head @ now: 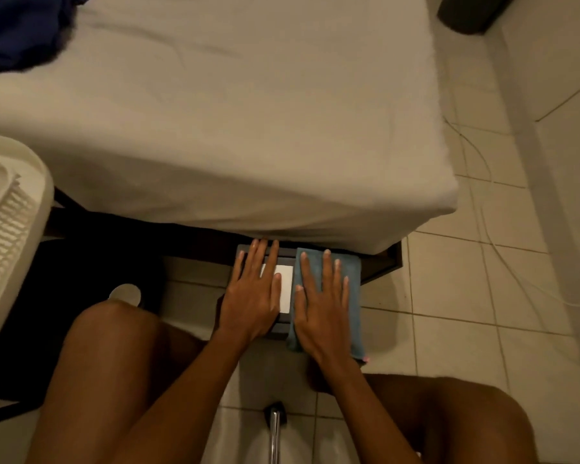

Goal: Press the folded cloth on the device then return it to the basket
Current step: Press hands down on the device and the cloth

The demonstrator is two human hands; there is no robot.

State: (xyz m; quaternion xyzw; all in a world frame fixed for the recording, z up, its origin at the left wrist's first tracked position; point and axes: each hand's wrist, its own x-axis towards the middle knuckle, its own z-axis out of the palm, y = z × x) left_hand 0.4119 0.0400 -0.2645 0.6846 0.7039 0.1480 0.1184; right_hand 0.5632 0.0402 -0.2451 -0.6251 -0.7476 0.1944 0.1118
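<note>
The right hand (pixel 322 306) presses flat, fingers straight, on the cloth (pixel 350 266) atop the device (pixel 287 286); the left hand (pixel 252 303) lies flat beside it. The basket (pixel 10 202) stands left (contents unseen).

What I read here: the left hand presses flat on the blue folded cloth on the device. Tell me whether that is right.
Not right. The right hand presses flat on the blue folded cloth on the device; the left hand lies flat on the device's uncovered side. The head view shows it.
</note>
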